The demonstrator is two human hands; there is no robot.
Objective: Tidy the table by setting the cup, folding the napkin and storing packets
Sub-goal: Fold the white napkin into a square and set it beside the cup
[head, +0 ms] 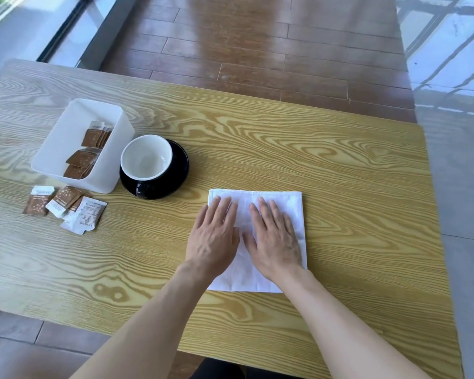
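Now your left hand point(213, 236) and right hand point(274, 239) lie flat, fingers spread, on the white folded cloth napkin point(293, 206) at the wooden table's point(312, 149) near-centre; it's likely soft, light and limp, so pinch a corner.

- One white napkin point(271, 198) under my two flat hands
- One cup point(146, 157), on one saucer point(179, 162)
- One white box point(74, 143)
- Several loose packets point(66, 207); exact count unclear

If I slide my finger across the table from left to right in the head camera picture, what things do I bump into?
Loose brown-and-white packets → white plastic box holding more packets → black cup with white inside on its black saucer → white folded cloth napkin, both hands flat on it.
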